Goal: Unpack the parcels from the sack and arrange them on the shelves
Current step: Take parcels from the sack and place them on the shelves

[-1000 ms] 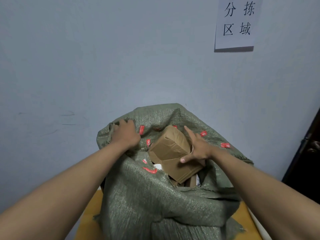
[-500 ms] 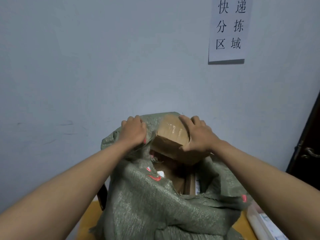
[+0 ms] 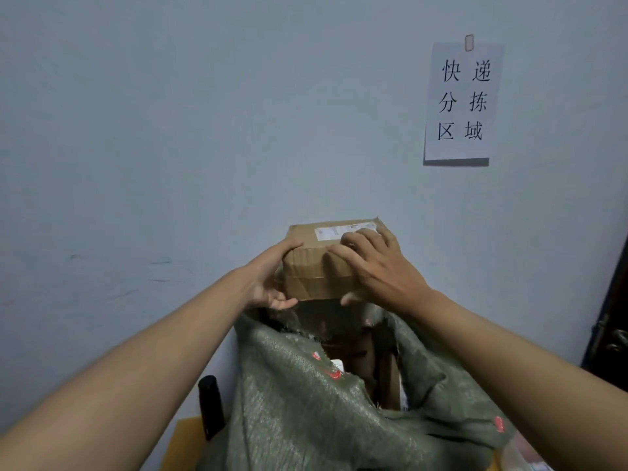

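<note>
parcel [image 3: 321, 263]: brown taped cardboard box, white label on top, level, gripped between both hands | sack [image 3: 306, 402]: green woven, open, directly below hands, more boxes inside

Your two hands hold the box [image 3: 319, 263] above the sack [image 3: 306, 402], left hand [image 3: 268, 283] on its left side, right hand [image 3: 377, 266] over its top. The wall [image 3: 170, 130] stands close behind it, so little room lies that way. To your left the air is open. Below, the sack's mouth gapes with more cartons [image 3: 370, 365] inside. A dark bottle [image 3: 211, 406] stands on the desk [image 3: 183, 443] just left of the sack. A dark door [image 3: 611, 334] closes the right edge.
</note>
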